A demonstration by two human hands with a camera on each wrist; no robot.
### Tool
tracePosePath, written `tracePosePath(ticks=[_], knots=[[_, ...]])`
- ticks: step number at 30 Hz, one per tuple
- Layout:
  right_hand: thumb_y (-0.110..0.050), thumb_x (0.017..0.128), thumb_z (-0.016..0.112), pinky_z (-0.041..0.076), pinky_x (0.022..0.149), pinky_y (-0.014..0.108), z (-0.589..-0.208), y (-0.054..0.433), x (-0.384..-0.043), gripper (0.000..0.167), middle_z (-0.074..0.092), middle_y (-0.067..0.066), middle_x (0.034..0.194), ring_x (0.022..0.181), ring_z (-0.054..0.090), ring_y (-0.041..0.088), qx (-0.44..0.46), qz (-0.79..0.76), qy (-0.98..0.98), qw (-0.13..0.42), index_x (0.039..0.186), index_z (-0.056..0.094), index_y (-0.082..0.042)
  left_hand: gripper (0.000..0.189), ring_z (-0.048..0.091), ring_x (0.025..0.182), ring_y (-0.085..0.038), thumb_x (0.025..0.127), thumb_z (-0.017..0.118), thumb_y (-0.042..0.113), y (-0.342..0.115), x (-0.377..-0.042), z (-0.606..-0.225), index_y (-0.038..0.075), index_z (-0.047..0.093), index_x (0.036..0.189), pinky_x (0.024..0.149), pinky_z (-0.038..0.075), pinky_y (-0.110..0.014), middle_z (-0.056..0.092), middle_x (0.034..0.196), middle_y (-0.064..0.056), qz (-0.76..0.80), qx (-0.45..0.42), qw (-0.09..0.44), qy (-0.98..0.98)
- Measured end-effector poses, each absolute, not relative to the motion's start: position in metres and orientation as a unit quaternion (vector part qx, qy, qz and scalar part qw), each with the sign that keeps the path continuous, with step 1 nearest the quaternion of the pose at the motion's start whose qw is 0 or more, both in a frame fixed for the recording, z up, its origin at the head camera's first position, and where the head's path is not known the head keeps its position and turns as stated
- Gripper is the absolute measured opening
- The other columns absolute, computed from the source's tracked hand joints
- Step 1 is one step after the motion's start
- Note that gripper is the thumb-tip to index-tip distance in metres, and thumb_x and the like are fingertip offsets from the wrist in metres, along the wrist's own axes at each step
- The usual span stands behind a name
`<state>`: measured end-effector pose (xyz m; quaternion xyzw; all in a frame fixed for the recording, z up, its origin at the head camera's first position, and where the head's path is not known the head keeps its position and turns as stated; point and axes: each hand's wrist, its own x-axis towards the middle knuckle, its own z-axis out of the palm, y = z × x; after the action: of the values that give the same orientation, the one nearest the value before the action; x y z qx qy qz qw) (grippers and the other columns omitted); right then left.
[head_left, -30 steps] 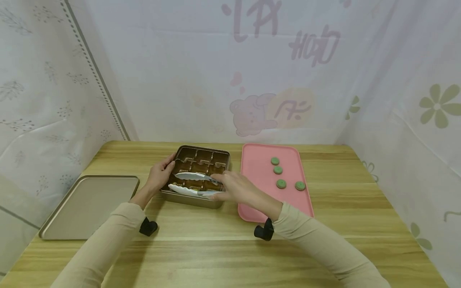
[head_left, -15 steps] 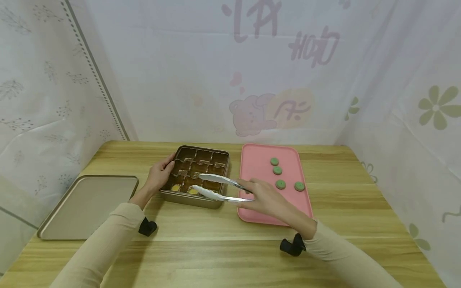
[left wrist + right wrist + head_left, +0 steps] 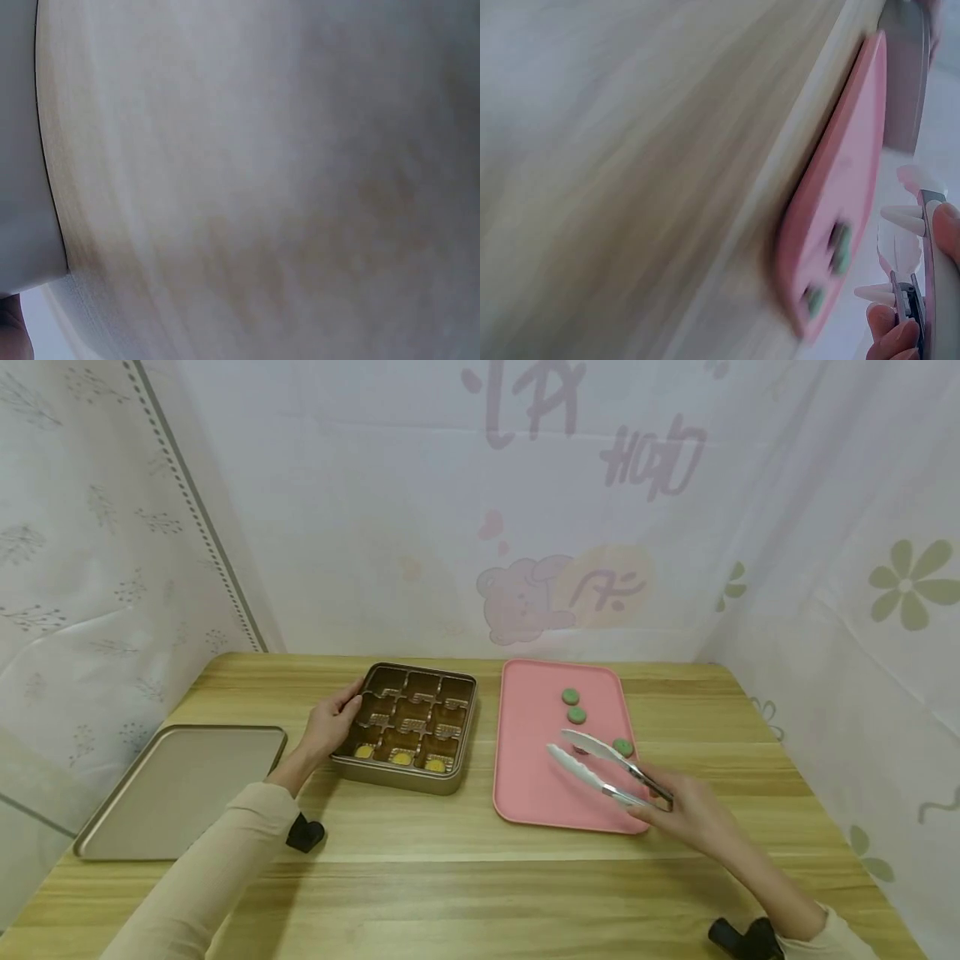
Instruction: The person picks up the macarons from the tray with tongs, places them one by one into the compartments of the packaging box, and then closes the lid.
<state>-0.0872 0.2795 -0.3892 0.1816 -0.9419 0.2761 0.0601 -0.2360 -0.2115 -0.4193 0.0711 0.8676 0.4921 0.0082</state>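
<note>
My left hand (image 3: 330,725) grips the left side of a brown rectangular tin (image 3: 397,778), thumb at its rim. A divided insert fills the tin, with one round yellow piece (image 3: 402,759) in each of the three front compartments. My right hand (image 3: 693,810) holds white-tipped tongs (image 3: 576,766), their arms spread, over the pink tray (image 3: 532,702). Several green macarons (image 3: 571,697) lie on that tray; the tongs cover most of one. In the right wrist view, fingers and thumb wrap the tongs (image 3: 930,285). The left wrist view shows mostly tabletop beside the tin's wall (image 3: 22,150).
A shallow gold-brown tray (image 3: 187,789) lies at the left of the wooden table (image 3: 420,893). Printed cloth (image 3: 360,510) hangs behind the table and along both sides. Bare wood separates the tin from the pink tray.
My right hand has carried the tongs rightward from above the tin to above the pink tray, uncovering the yellow pieces. My left hand stays on the tin.
</note>
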Motion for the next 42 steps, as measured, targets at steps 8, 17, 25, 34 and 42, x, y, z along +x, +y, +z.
tracePosePath(ticks=[8,17,25,34,42], knots=[[-0.029,0.077,0.078,0.04,0.049,0.023,-0.385,0.321,-0.073,0.061,0.068,0.015,0.085,0.059,0.051,0.009,0.11,0.178,-0.975,0.068,0.12,0.059,0.009,0.048,0.023,0.14,-0.035,0.103,0.038,0.019,-0.211,-0.236,-0.418,0.01,0.027,0.149,0.112,0.026,-0.05,0.026,0.152,-0.013,0.491,0.065,0.013,0.869],[-0.032,0.077,0.077,0.045,0.049,0.034,-0.383,0.332,-0.068,0.067,0.067,0.024,0.09,0.071,0.064,0.031,0.08,0.145,-0.985,0.047,0.125,0.055,0.009,0.048,0.023,0.14,-0.034,0.103,0.039,0.019,-0.21,-0.236,-0.417,0.007,0.028,0.148,0.112,0.026,-0.049,0.026,0.152,-0.013,0.489,0.063,0.01,0.87],[-0.031,0.076,0.078,0.044,0.047,0.034,-0.383,0.33,-0.069,0.062,0.065,0.018,0.085,0.066,0.061,0.025,0.075,0.117,-0.989,0.056,0.123,0.058,0.003,0.049,0.024,0.14,-0.034,0.103,0.039,0.021,-0.211,-0.235,-0.416,0.007,0.028,0.148,0.112,0.027,-0.049,0.027,0.152,-0.013,0.488,0.063,0.012,0.87],[-0.033,0.075,0.078,0.045,0.051,0.033,-0.384,0.327,-0.067,0.062,0.065,0.017,0.088,0.069,0.06,0.023,0.083,0.133,-0.986,0.057,0.123,0.059,0.002,0.048,0.024,0.14,-0.035,0.103,0.039,0.02,-0.211,-0.236,-0.417,0.006,0.029,0.148,0.112,0.027,-0.049,0.028,0.151,-0.014,0.489,0.061,0.008,0.87],[-0.03,0.074,0.08,0.048,0.049,0.037,-0.382,0.33,-0.069,0.063,0.066,0.022,0.089,0.072,0.064,0.03,0.088,0.126,-0.987,0.054,0.122,0.058,0.005,0.048,0.026,0.139,-0.036,0.103,0.039,0.019,-0.211,-0.236,-0.418,0.006,0.029,0.148,0.111,0.028,-0.049,0.028,0.151,-0.015,0.486,0.064,0.005,0.872]])
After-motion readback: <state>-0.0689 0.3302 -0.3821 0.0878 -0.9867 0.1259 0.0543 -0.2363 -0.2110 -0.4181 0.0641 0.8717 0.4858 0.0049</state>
